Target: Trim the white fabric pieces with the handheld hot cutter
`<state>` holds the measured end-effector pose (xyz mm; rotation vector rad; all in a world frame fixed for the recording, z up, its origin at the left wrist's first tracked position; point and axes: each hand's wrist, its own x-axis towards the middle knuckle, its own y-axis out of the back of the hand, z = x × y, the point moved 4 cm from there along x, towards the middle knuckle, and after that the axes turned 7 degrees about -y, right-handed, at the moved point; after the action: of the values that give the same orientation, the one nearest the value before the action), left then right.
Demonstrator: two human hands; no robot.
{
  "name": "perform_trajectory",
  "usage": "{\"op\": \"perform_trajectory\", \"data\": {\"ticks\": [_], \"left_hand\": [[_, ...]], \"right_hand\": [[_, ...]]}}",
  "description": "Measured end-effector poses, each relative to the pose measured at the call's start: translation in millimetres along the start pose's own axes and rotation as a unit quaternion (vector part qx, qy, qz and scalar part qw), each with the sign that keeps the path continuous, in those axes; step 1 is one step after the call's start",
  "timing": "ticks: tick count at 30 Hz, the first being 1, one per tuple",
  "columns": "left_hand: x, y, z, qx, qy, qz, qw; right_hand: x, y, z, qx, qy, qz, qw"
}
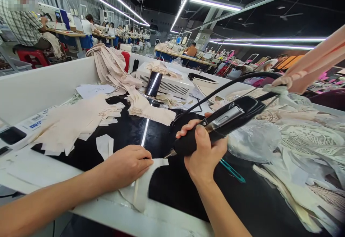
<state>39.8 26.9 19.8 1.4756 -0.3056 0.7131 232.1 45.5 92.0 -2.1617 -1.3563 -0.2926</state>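
Note:
My right hand (206,150) is wrapped around a black corded hand tool (223,122) with a silver lever on its side, its thin metal tip pointing down and left. That tip reaches the upper right end of a white fabric piece (144,188); whether it touches cannot be made out. Fingers together, my left hand (129,165) grips and presses this piece at the front edge of the black tabletop (172,190). The piece's lower end hangs over the white rim. Just beyond my left hand lies a smaller white fabric piece (104,146).
Stacked cream fabric pieces (78,120) lie left. A vented white box (164,80) stands behind, with a dark phone-like object (154,84) before it. Teal tweezers (233,171), a clear plastic bag (252,140) and lace pieces (309,140) are right. Pink cloth (320,59) suspends the tool's cord.

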Motion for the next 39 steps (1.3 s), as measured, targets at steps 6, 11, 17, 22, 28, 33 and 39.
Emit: {"op": "perform_trajectory", "data": {"ticks": [6, 11, 17, 22, 28, 33, 39], "left_hand": [[-0.8, 0.0, -0.5, -0.010, 0.000, -0.003, 1.000], [-0.3, 0.6, -1.4, -0.012, 0.004, -0.014, 1.000], [0.3, 1.7, -1.7, -0.017, 0.010, -0.010, 1.000], [-0.5, 1.5, -1.6, -0.024, 0.014, -0.011, 1.000], [0.1, 1.7, -1.6, -0.002, 0.004, -0.011, 1.000], [1.1, 7.7, 8.5, 0.125, 0.006, -0.020, 0.992], [1.8, -2.1, 21.7, 0.174, 0.060, -0.174, 0.967]], "right_hand": [[-9.6, -0.5, -8.1, 0.029, -0.020, -0.009, 0.999], [-17.2, -4.7, -4.5, 0.034, -0.031, -0.024, 0.999], [-14.6, -2.5, -4.2, 0.018, -0.038, -0.016, 0.999], [-10.2, 7.2, -6.5, 0.017, -0.019, 0.014, 1.000], [-9.7, 7.3, -2.8, 0.001, -0.025, 0.007, 1.000], [-14.8, 7.0, -7.9, -0.012, -0.017, 0.004, 1.000], [-30.2, 11.1, -17.3, -0.027, -0.003, 0.031, 0.999]]}}
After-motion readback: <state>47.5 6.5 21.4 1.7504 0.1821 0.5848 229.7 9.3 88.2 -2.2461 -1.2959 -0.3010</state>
